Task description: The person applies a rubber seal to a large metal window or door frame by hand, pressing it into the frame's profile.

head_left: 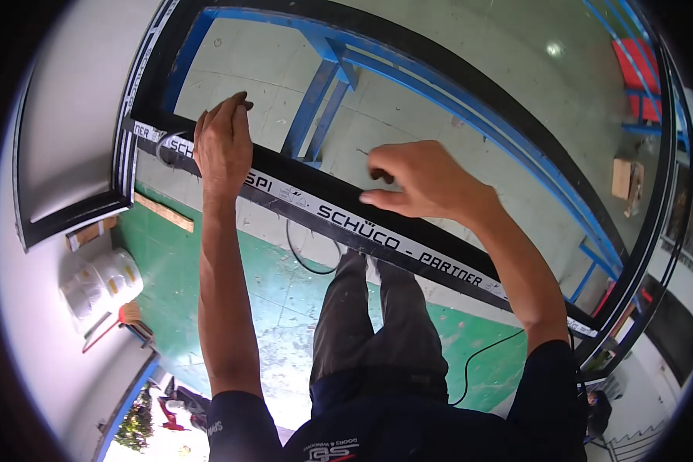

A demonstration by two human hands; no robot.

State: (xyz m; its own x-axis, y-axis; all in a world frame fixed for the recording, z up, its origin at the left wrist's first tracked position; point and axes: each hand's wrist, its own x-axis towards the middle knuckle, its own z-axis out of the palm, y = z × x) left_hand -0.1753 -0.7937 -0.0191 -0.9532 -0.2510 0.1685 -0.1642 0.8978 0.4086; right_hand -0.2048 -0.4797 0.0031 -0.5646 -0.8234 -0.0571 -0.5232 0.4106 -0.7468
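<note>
A long black frame bar with a white printed strip [362, 225] crosses the view below the blue supports. My left hand [225, 146] is over its left part, fingers pressed together with darkened tips; what they hold is hidden. A thin dark cord [160, 146] curves beside that hand and passes behind it. Over the middle of the bar is my right hand [431, 181], its fingers curled and the thumb apart, with nothing visible between them. Another loop of dark cord [293, 250] hangs below the bar.
Blue metal supports [313, 108] stand under the frame. A second black-edged frame [73, 219] leans at the left, near wrapped white rolls [102, 286]. A wooden strip [164, 212] lies on the green floor [177, 262]. At the right are a cardboard box [622, 178] and a red object [634, 65].
</note>
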